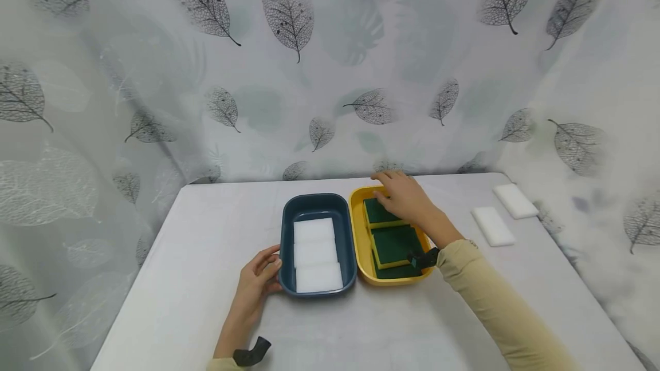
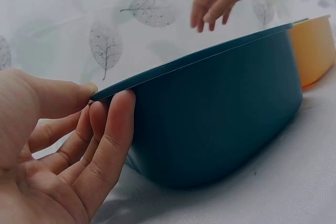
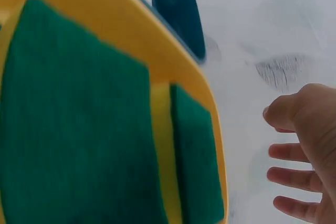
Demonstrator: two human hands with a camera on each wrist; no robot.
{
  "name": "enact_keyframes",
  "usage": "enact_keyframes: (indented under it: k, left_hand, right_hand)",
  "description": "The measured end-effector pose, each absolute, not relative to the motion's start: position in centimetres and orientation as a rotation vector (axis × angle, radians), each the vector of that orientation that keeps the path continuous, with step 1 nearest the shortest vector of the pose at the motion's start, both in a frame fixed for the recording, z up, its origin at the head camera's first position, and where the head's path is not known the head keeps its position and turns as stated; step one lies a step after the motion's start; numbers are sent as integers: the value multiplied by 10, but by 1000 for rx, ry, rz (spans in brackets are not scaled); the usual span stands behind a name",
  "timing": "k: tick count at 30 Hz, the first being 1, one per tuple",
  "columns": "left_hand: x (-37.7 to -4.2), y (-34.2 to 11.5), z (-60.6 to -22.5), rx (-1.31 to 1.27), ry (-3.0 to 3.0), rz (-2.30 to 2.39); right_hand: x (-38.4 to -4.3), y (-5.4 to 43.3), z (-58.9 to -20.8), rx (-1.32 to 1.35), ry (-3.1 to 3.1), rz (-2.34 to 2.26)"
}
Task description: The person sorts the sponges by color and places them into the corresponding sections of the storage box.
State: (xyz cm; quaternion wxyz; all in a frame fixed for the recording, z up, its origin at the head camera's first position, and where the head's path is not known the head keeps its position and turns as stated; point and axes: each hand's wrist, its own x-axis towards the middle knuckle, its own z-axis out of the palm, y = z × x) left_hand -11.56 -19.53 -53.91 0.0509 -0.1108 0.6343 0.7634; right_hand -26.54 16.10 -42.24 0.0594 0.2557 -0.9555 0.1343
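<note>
My left hand pinches the left rim of a dark blue plastic basin; in the left wrist view its thumb lies on top of the rim and the fingers are beneath. Inside the basin, white sponges lie overlapping in a row. Against its right side stands a yellow basin with green-and-yellow scouring sponges. My right hand hovers over the far end of the yellow basin, its fingers spread and holding nothing. The right wrist view shows that hand apart from the sponges.
Two more white sponges lie at the right of the table, one nearer and another by the far right edge. A leaf-patterned curtain hangs behind the white-covered table.
</note>
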Motion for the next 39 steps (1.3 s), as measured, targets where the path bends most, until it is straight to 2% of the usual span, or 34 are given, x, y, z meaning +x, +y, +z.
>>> enact_keyframes:
  k: [15, 39]
  left_hand:
    - [-116, -195, -539, -337, 1916, 2325]
    - [-116, -195, -538, -338, 1919, 2347]
  right_hand:
    - [-272, 233, -443, 354, -2870, 568]
    - [-266, 351, -483, 2, -2790, 529]
